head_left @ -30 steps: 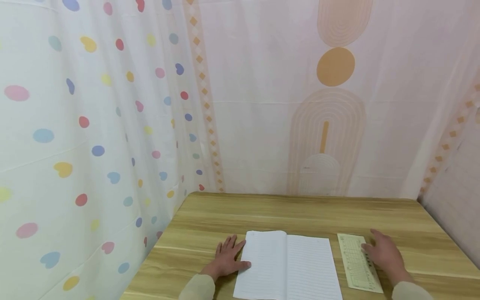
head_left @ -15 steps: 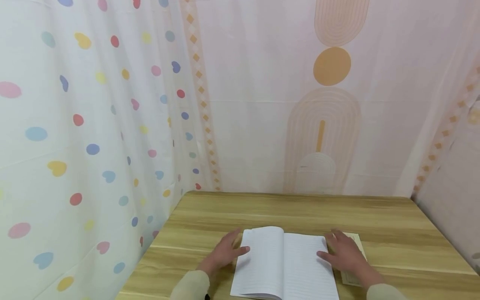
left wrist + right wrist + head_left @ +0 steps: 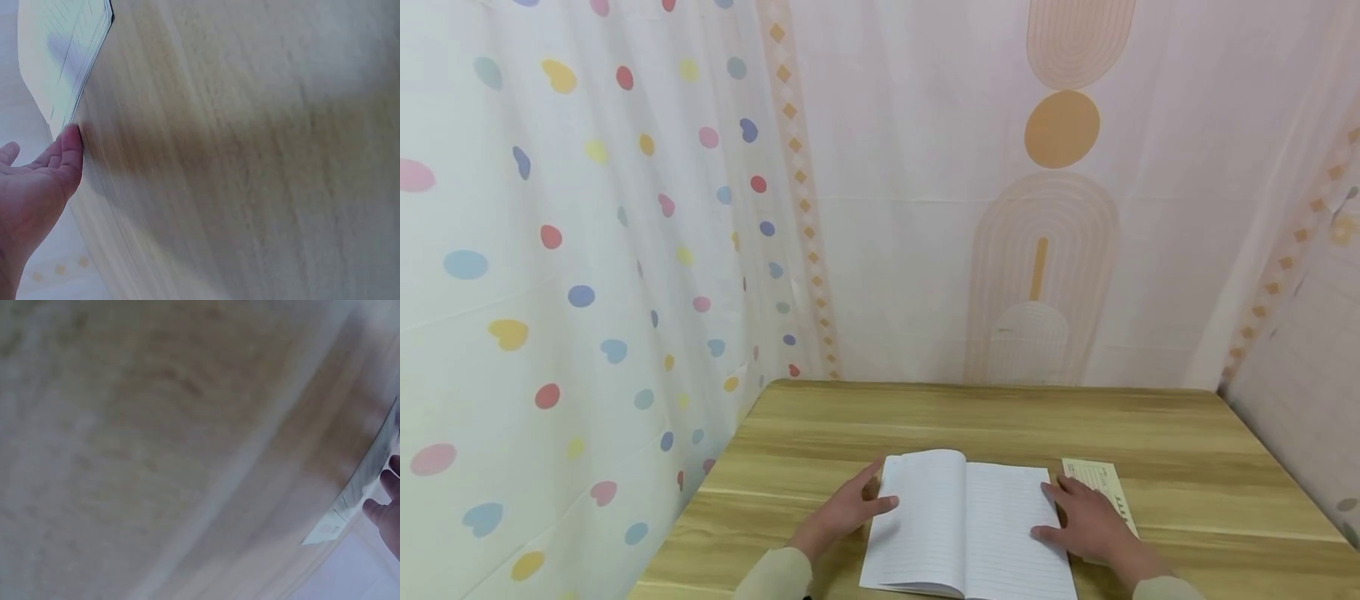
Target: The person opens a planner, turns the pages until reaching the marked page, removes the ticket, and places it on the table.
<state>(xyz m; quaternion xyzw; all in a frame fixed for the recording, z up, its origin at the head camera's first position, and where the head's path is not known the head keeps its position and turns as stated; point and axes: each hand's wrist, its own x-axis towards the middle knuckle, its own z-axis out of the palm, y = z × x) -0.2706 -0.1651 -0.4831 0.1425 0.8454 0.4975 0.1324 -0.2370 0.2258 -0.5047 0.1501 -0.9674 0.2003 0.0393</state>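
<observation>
An open notebook with white lined pages [image 3: 1007, 533] lies on the wooden table, its left pages bowed up slightly. At its left edge is my left hand [image 3: 844, 504], the thumb stretched over the page. In the left wrist view, fingertips [image 3: 72, 139] of that hand meet the notebook's edge. My right hand [image 3: 1086, 521] lies over the notebook's right edge, fingers spread and loosely bent. Partly under that hand is a pale yellow printed slip [image 3: 1093, 477], beside the notebook. The right wrist view shows fingers [image 3: 375, 511] of the right hand by the slip [image 3: 350, 503].
The wood-grained table [image 3: 985, 417] reaches back to a patterned curtain [image 3: 895, 250]. Another curtain with coloured dots [image 3: 587, 333] hangs along the left side. A pale wall or cloth [image 3: 1315, 375] borders the table's right.
My right hand has moved left from the yellow slip to the notebook's right edge, and the slip now lies closer to the notebook. The left pages have lifted a little beside my left hand.
</observation>
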